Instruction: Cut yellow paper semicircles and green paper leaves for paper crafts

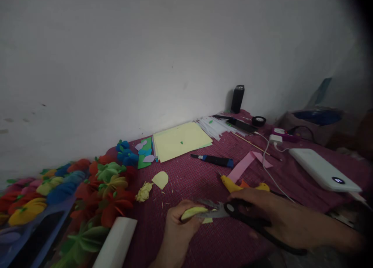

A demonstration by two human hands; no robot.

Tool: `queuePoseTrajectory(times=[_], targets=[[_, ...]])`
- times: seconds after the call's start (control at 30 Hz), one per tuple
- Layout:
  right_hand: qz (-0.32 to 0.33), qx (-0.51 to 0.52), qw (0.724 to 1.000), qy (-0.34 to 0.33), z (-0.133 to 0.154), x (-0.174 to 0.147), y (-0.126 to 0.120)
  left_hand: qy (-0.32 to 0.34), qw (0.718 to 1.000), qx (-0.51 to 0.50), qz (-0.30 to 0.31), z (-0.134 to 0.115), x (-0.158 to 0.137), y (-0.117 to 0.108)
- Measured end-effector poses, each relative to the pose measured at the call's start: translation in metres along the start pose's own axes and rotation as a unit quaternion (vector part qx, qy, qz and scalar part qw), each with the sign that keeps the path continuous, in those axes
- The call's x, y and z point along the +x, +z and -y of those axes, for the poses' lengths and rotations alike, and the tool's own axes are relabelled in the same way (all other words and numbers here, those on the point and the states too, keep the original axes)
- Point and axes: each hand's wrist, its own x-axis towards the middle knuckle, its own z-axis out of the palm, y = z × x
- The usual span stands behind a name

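Your left hand [181,224] pinches a pale-yellow paper piece [191,212] above the checked magenta tablecloth [227,241]; your right hand [268,211] is wrapped around black-handled scissors [233,210], blades at the paper's right end.

A dim, pale wall [116,66] stands behind a magenta-covered table [183,176].

Held yellow paper [192,212] partly hidden by left hand [181,223], scissor blades [220,210] blurred, white roll [117,242] cropped at bottom.
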Motion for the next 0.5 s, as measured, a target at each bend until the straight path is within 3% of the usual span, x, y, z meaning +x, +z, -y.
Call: queuePoseTrajectory(times=[0.07,0.5], targets=[[0.059,-0.048,0.997,-0.008,0.0003,-0.0003,-0.0013,0.006,0.999,0.024,0.022,-0.0017,0.0004,-0.0007],[0.087,-0.137,0.987,-0.023,-0.0003,-0.0024,0.0026,0.034,0.997,0.067,0.034,-0.0082,-0.0008,0.001]])
